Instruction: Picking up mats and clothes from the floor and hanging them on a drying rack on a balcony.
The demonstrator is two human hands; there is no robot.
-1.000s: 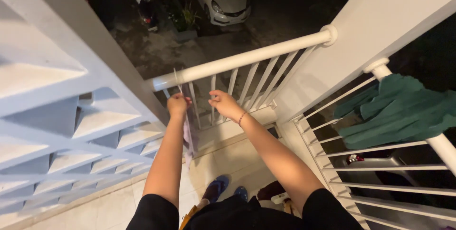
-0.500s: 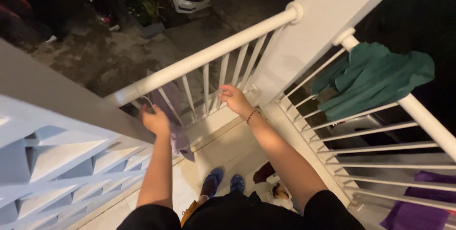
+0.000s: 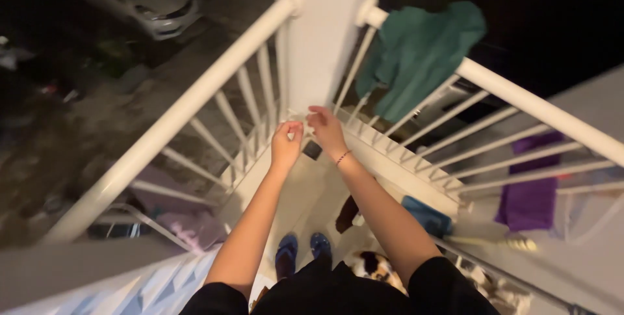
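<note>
- Bare left hand (image 3: pixel 286 141) raised at the white railing (image 3: pixel 195 100) corner, fingers curled, thumb and fingertips pressed together; what it pinches, cannot tell.
- Right hand (image 3: pixel 326 130) just beside it, fingers bent, a thin bracelet (image 3: pixel 342 156) on the wrist; grip unclear.
- White post (image 3: pixel 325 35) right behind both hands.
- Green cloth (image 3: pixel 419 52) draped over right rail, purple cloth (image 3: pixel 530 185) lower down.
- Blue shoes (image 3: pixel 302 250) on floor below.

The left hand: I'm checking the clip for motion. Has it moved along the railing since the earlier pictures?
Yes. The left hand has gone from the left baluster stretch toward the white corner post, and now sits beside the right hand.
</note>
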